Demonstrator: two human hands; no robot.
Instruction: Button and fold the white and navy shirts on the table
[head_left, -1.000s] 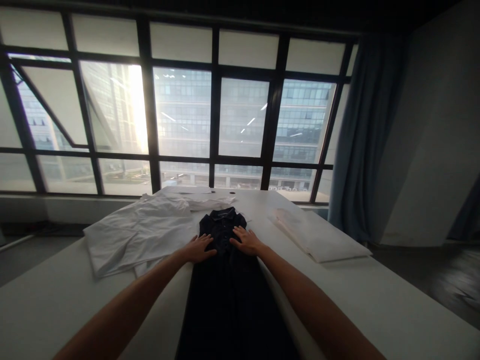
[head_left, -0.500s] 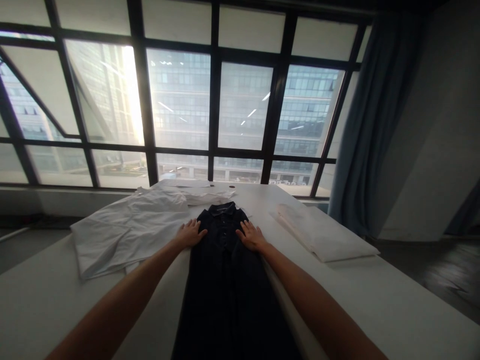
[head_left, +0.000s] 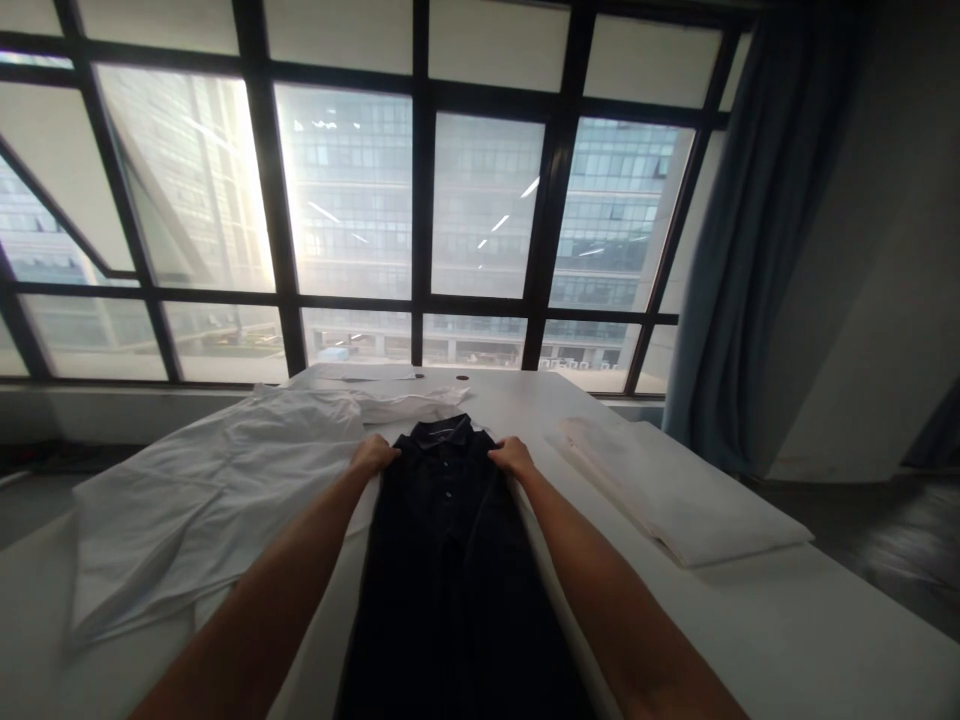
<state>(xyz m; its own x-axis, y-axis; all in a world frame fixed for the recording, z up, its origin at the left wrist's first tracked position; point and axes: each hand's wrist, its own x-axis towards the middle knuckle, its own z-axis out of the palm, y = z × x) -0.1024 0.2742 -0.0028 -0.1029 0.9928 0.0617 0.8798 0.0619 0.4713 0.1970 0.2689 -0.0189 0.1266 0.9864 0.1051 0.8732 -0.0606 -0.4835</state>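
Note:
A dark collared shirt [head_left: 446, 560] lies lengthwise on the white table [head_left: 787, 620], folded into a narrow strip, its collar pointing toward the window. My left hand [head_left: 373, 455] is closed on the shirt's left shoulder edge. On the opposite shoulder edge, my right hand [head_left: 511, 456] grips the cloth. Both hands sit just below the collar, and both forearms run alongside the garment.
A spread white shirt [head_left: 210, 500] lies left of the dark one. More white cloth [head_left: 397, 400] sits behind the collar. A folded pale garment [head_left: 675, 490] lies on the right. Large windows [head_left: 420, 200] and a blue curtain [head_left: 742, 250] stand beyond the table.
My hands lay flat on the shirt's chest, then slid outward to the shoulders and closed on the edges. The view has shifted closer to the table.

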